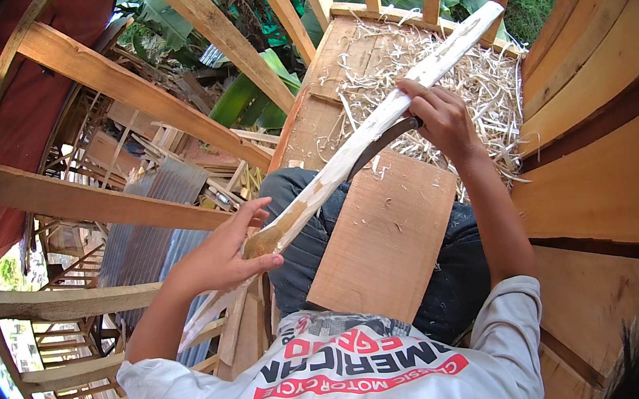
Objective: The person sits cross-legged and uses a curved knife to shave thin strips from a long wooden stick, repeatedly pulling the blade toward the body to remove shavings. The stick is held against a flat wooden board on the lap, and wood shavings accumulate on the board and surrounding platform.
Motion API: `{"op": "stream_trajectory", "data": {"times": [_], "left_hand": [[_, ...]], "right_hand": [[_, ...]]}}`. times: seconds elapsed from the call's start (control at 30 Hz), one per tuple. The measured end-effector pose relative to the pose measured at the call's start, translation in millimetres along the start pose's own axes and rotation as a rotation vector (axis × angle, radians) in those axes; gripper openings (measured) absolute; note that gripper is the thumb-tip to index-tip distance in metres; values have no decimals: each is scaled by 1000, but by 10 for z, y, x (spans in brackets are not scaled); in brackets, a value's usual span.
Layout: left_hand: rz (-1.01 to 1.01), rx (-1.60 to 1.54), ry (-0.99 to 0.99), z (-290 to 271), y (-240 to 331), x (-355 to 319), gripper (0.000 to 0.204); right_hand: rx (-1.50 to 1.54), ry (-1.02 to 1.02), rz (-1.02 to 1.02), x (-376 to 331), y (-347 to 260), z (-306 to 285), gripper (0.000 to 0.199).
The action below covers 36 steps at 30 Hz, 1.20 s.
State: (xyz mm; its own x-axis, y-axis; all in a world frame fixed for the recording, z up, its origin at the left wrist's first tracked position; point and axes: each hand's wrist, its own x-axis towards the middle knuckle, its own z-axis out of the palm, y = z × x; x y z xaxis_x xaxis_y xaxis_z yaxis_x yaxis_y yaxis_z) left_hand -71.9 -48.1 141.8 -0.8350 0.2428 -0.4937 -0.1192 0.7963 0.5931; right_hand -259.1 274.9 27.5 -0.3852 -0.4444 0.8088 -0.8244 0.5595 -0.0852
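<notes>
A long pole, mostly peeled white with a brown patch of bark, slants across my lap from lower left to upper right. My left hand is at its lower part, the thumb and fingers spread apart on either side of the brown patch. A curved dark-bladed knife is in my right hand. Its blade lies along the underside of the pole, pointing back toward me. My right fingers hide the handle, and the fingertips rest by the pole. Across my thighs lies a flat wooden board.
Pale curled shavings cover much of the wooden platform ahead. Wooden slats form a railing on the left and front. Broad planks stand close on the right. Corrugated metal sheets and scrap timber lie below on the left.
</notes>
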Motion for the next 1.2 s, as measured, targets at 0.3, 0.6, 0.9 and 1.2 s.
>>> {"op": "stream_trajectory", "data": {"times": [0.3,0.6,0.9,1.2], "left_hand": [[117,-199,-16,768,-265,918,52],[-90,-675,-120,974,-401,662,27],[-226,-1188,-514,1287,-931,359,19],[-250,-1147,-605,1430,-1062,178,19]], "right_hand": [[0,-101,26,-271,39,102,20],[41,-122,625,-809,-236,-42,36],[192,-738,992,-824,-1313,-265,51],[-38,-944,883,-809,-1594,-184,63]]}}
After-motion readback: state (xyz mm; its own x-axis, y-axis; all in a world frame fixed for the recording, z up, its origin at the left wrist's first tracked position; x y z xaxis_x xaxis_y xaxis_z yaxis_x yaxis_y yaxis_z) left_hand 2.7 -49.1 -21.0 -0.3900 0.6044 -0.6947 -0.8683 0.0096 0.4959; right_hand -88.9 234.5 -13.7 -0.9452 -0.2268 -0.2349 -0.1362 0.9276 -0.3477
